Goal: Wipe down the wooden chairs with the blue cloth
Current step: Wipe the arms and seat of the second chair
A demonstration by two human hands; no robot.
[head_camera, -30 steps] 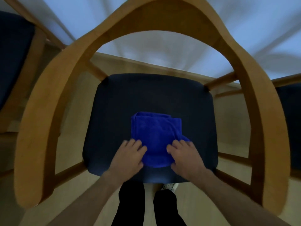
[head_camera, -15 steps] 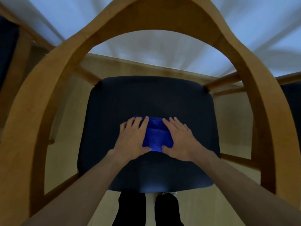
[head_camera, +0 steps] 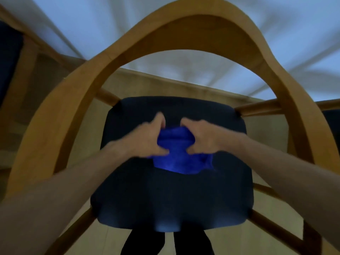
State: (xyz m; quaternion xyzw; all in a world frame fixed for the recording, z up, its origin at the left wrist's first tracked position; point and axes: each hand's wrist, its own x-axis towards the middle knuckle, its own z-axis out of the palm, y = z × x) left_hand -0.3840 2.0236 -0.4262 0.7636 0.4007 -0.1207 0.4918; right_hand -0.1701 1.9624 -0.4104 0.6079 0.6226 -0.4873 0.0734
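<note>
Showing one wooden chair (head_camera: 287,74) seen from above and behind, its curved backrest and armrest band arching over the upper half of the view.

Seat: dark navy seat cushion (head_camera: 184,196), roughly square with rounded corners, set inside the wooden frame. Side rails run out from its far corners and from its near corners.

Cloth: blue cloth (head_camera: 176,161), bunched and folded, over the middle of the seat cushion, somewhat toward its far edge. Its lower part hangs or lies loose toward the near edge; whether it touches the cushion cannot be told, as the view is blurred by motion.

Left hand (head_camera: 147,138): fingers and thumb curled, gripping the left side of the blue cloth, thumb pinching at the cloth's lower left.

Right hand (head_camera: 200,137): fingers and thumb curled, gripping the right side of the blue cloth, thumb pressed into the fold. The two hands sit close together, the cloth gathered between them. Both forearms are bare and reach in from the lower corners of the view.

Surroundings: a second wooden chair (head_camera: 27,57) with a dark seat at the left edge; part of another dark seat (head_camera: 331,122) at the right edge. Pale wooden floor (head_camera: 266,133) beneath the chairs. Light blue-white rug or covering (head_camera: 184,74) beyond the far edge of the seat. Dark trouser legs (head_camera: 193,242) below the near edge of the cushion.
</note>
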